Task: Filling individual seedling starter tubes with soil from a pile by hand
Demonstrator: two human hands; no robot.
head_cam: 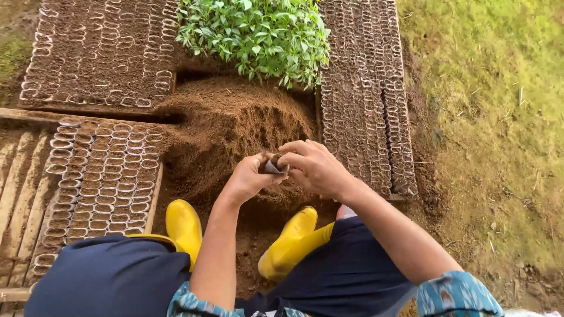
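My left hand grips a small dark soil-filled seedling pot from the left. My right hand meets it from the right, fingers curled over the pot's top. Both hands hover above a mound of loose brown soil. Most of the pot is hidden by my fingers.
Rows of filled small pots lie to the left, at the back left and along the right. Green seedlings stand behind the mound. My yellow boots rest in the soil. Grass slopes at right.
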